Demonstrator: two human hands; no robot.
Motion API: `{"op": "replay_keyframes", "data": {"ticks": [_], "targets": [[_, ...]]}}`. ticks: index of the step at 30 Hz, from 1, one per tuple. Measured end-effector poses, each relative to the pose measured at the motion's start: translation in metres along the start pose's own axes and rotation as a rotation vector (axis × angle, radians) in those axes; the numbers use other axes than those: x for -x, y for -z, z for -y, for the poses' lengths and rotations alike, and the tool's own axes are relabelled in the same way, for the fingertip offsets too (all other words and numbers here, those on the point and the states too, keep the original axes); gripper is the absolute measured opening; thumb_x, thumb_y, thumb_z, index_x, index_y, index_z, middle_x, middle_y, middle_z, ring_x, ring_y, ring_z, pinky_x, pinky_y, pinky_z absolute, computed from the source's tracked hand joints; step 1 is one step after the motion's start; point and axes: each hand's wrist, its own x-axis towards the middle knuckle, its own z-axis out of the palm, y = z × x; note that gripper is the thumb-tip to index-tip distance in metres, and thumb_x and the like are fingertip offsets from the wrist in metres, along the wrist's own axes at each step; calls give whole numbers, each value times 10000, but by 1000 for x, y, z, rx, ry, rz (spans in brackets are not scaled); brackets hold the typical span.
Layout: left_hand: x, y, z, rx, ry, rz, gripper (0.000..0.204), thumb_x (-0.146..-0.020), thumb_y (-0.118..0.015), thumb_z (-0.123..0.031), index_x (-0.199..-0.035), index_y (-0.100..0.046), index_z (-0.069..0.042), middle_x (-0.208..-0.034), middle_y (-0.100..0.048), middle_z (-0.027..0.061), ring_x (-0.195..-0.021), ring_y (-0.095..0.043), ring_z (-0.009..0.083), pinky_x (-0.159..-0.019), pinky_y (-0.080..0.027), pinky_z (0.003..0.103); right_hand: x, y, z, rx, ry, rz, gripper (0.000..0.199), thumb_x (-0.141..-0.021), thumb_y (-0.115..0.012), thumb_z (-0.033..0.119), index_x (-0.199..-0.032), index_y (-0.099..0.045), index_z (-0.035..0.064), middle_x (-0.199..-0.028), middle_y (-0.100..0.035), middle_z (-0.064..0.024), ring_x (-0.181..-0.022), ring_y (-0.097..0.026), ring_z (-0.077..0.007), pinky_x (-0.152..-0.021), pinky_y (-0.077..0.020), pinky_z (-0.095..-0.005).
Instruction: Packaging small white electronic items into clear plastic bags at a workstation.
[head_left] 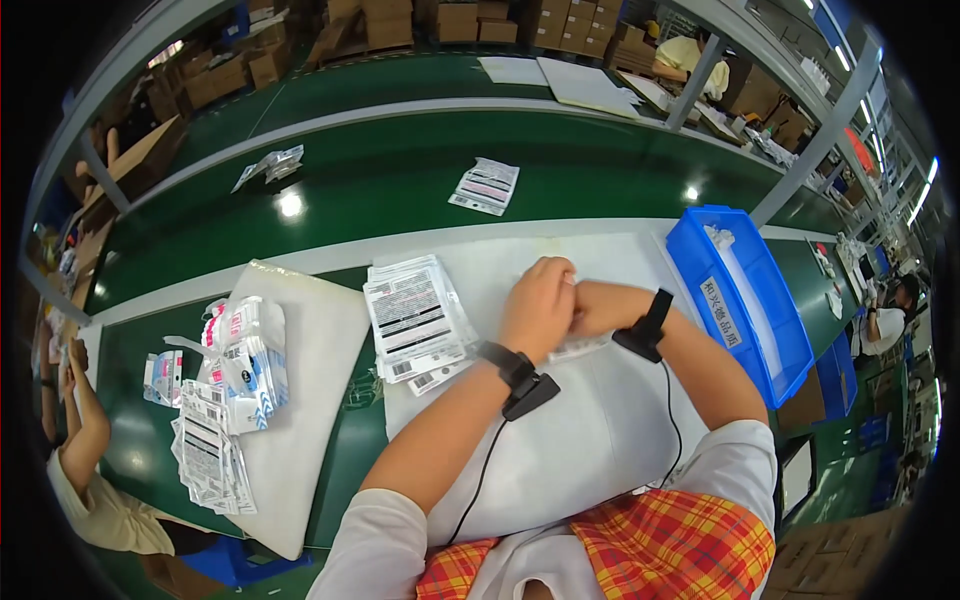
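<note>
At the far left of the table (pixel 330 480), the fanned printed pouches (pixel 208 455) and the blue-and-white packets (pixel 262 355) lie on or against a white foam board (pixel 312 350); they would best be left undisturbed there. Next comes the stack of printed pouches (pixel 408 315) on the white mat (pixel 560 440). Its edges are uneven, so I would lift one pouch at a time and keep a forearm from dragging the rest askew.

The left hand (pixel 538 305) is just beside that stack, its back up and fingers curled inward. It meets the right hand (pixel 598 308), bent in from the other side; the two touch above a pale packet (pixel 580 348), partly hidden. I cannot tell how far either is open or what is pinched between them. A light grip should avoid creasing film. Right of both stands a blue bin (pixel 757 372).
</note>
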Motion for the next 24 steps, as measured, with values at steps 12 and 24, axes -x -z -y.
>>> {"op": "replay_keyframes", "data": {"ticks": [12,24], "targets": [[5,29,4,-550,-12,788,657,-821,-619,-334,-1407,-415,-120,-1521,-319,91,-1403,-270,331,-1132,-184,549,112,-78,13,357,223,-251,556,-767,-709,266,-1288,-561,144,-1220,-564,-136,-1163,-497,-303,-969,-409,-439],[4,-11,-8,-807,55,640,557,-784,-647,-232,-1308,-497,-119,-1321,-473,79,-1294,-393,317,-1074,-195,678,211,138,-155,213,-464,-933,291,-779,-629,24,-1068,-631,56,-1055,-662,-113,-991,-624,-263,-870,-489,-355]]}}
